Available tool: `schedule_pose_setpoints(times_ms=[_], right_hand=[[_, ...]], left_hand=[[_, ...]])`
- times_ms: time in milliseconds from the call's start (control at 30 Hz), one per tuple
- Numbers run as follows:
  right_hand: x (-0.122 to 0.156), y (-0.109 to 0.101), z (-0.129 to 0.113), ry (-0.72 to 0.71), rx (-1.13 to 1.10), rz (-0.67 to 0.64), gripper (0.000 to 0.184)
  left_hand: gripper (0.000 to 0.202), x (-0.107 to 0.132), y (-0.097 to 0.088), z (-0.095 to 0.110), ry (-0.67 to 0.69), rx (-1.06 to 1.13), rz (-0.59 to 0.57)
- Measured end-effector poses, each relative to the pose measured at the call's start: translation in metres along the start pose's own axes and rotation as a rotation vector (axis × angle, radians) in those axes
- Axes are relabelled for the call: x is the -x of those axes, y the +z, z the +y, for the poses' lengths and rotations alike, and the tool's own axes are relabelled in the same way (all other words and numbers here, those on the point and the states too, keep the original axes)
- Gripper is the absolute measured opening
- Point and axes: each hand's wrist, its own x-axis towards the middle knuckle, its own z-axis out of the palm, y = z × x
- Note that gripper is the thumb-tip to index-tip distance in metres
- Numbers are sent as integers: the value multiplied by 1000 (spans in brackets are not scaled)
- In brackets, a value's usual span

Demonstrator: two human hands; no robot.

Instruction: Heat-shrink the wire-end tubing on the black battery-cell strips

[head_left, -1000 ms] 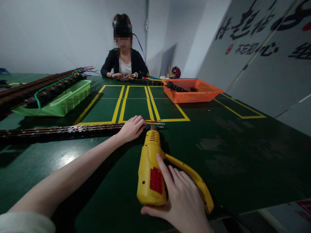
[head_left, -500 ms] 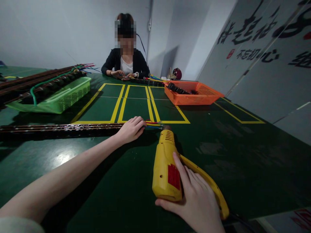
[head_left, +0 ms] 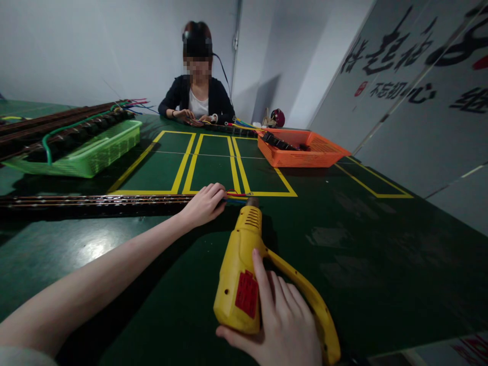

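My right hand [head_left: 282,310] is wrapped round a yellow heat gun [head_left: 240,264] with a red label on its body. The gun's metal nozzle points away from me, close by the colored wires [head_left: 239,195], red, yellow and blue, with metal ends. These wires come out past the fingers of my left hand [head_left: 206,203], which are closed over the right end of a long dark strip assembly [head_left: 95,205]. That assembly lies across the table to the left edge of the view. My left fingertips are partly hidden, so what exactly they pinch there is unclear.
Across the green table [head_left: 362,264] a person [head_left: 198,99] handles another dark strip with wires. A green basket [head_left: 91,157] at the left bears more long strips. An orange basket [head_left: 305,160] at the right holds a dark piece. Yellow tape lines [head_left: 202,193] mark the tabletop.
The heat gun, in my right hand, has moved left and its nozzle is now nearer my left hand, over the wire ends. My left hand has stayed nearly still.
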Motion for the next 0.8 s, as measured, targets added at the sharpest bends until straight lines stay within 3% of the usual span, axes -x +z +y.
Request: schedule_pose_setpoints(times_ms=[400, 800], right_hand=[[-13, 0, -28, -90, -158, -36, 116], [-9, -2, -8, -125, -211, -101, 123]], left_hand=[[16, 0, -5, 0, -9, 47, -67], [18, 2, -5, -3, 29, 51, -56]])
